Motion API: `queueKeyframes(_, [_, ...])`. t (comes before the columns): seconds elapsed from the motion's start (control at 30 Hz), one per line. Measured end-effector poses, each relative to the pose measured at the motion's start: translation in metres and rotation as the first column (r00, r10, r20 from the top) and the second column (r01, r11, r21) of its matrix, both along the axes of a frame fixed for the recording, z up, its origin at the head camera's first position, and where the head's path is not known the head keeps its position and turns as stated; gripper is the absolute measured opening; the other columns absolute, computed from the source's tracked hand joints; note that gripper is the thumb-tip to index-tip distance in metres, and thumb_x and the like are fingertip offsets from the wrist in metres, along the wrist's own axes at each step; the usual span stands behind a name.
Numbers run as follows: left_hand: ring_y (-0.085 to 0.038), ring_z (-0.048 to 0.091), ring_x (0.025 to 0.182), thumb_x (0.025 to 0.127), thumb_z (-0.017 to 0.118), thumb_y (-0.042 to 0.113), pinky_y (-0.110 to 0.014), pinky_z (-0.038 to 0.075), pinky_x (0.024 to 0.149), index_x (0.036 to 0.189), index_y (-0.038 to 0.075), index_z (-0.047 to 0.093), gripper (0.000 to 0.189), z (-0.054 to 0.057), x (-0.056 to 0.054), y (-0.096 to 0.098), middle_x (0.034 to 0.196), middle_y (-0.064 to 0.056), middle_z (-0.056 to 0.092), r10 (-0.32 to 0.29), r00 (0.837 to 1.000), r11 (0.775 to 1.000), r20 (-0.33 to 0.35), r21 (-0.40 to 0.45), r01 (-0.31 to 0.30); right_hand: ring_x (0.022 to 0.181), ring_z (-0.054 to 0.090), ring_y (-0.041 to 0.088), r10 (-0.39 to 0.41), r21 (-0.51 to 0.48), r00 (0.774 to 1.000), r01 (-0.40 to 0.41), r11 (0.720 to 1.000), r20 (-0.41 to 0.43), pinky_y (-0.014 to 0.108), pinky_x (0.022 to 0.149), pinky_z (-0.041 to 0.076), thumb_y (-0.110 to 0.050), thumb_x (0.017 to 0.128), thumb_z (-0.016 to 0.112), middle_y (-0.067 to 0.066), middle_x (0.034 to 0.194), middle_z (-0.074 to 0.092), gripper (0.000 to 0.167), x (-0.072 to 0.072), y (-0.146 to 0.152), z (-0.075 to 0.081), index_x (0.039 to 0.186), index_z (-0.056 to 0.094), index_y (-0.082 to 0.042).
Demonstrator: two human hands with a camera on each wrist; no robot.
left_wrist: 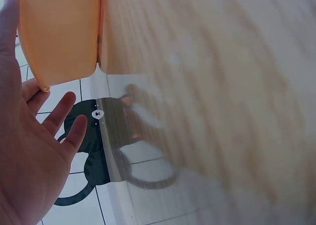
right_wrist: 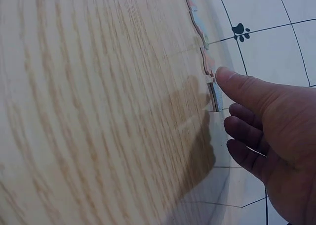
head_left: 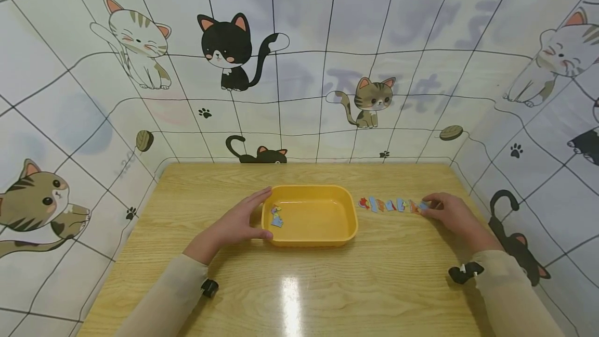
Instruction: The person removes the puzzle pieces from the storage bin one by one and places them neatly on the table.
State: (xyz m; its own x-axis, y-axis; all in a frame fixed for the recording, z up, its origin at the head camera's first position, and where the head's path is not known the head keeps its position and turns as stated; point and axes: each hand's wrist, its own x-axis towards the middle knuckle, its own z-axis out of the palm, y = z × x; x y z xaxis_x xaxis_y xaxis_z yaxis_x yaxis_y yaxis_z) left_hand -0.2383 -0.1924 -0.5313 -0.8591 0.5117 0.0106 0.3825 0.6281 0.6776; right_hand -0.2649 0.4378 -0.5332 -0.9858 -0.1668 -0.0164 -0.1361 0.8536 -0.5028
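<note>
Puzzle pieces (head_left: 392, 205) — no legible writing

The left hand (left_wrist: 29, 151) lies open with fingers spread just below the yellow tray (left_wrist: 59, 32); its thumb runs up along the tray's wall.

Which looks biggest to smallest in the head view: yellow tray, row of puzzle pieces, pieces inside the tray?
1. yellow tray
2. row of puzzle pieces, touched by the right hand
3. pieces inside the tray
</note>
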Motion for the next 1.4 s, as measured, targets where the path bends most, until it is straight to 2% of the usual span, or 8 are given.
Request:
queueKeyframes(0.17, [-0.03,0.019,0.169,0.083,0.097,0.053,-0.063,0.022,0.133,0.177,0.023,0.03,0.119,-0.001,-0.001,-0.001,0.183,0.012,0.02,-0.001,1.0,1.0,0.0,0.001,0.001,0.092,0.067,0.029,0.009,-0.007,1.0,-0.009,1.0,-0.014,0.04,0.073,0.055,-0.019,0.101,0.084,0.016,0.105,0.071,0.045,0.001,-0.004,0.004,0.133,0.07,0.009])
queueKeyframes(0.3, [-0.03,0.019,0.169,0.083,0.097,0.053,-0.063,0.022,0.133,0.177,0.022,0.03,0.12,-0.001,-0.001,-0.001,0.183,0.012,0.02,-0.003,1.0,1.0,-0.006,0.0,0.003,0.089,0.066,0.026,0.017,-0.019,0.999,-0.017,1.0,-0.03,0.037,0.068,0.055,-0.019,0.103,0.082,0.016,0.105,0.071,0.044,0.004,-0.014,0.013,0.134,0.07,0.009])
queueKeyframes(0.47, [-0.03,0.019,0.169,0.083,0.097,0.054,-0.063,0.021,0.134,0.177,0.022,0.03,0.12,-0.001,-0.001,-0.001,0.183,0.011,0.02,-0.001,1.0,1.0,-0.006,-0.001,0.001,0.085,0.063,0.021,0.031,-0.017,0.998,-0.032,0.999,-0.058,0.036,0.069,0.054,-0.024,0.105,0.081,0.013,0.104,0.071,0.043,0.003,-0.032,0.024,0.133,0.071,0.007])
queueKeyframes(0.8, [-0.03,0.019,0.169,0.083,0.097,0.054,-0.062,0.021,0.134,0.177,0.021,0.031,0.119,0.0,-0.001,0.0,0.183,0.011,0.02,-0.005,1.0,1.0,-0.01,-0.003,0.005,0.083,0.064,0.017,0.136,-0.105,0.983,-0.149,0.983,-0.121,0.032,0.066,0.055,-0.023,0.107,0.078,0.011,0.111,0.071,0.037,0.003,-0.081,0.04,0.135,0.073,0.0])
queueKeyframes(1.23, [-0.03,0.019,0.169,0.083,0.097,0.051,-0.063,0.021,0.133,0.177,0.02,0.031,0.119,0.002,0.001,0.001,0.183,0.011,0.021,0.0,1.0,1.0,-0.001,-0.001,0.0,0.089,0.061,0.018,0.295,-0.144,0.938,-0.322,0.936,-0.18,0.033,0.073,0.056,-0.015,0.104,0.081,0.011,0.114,0.069,0.034,0.009,-0.159,0.059,0.135,0.074,-0.006])
queueKeyframes(1.4, [-0.031,0.019,0.169,0.082,0.097,0.052,-0.063,0.021,0.133,0.177,0.019,0.031,0.12,0.002,0.001,0.0,0.183,0.01,0.021,-0.003,1.0,1.0,-0.004,0.003,0.003,0.092,0.063,0.021,0.366,-0.138,0.904,-0.401,0.906,-0.222,0.041,0.076,0.059,-0.014,0.102,0.083,0.009,0.114,0.068,0.036,0.01,-0.187,0.062,0.135,0.073,-0.006])
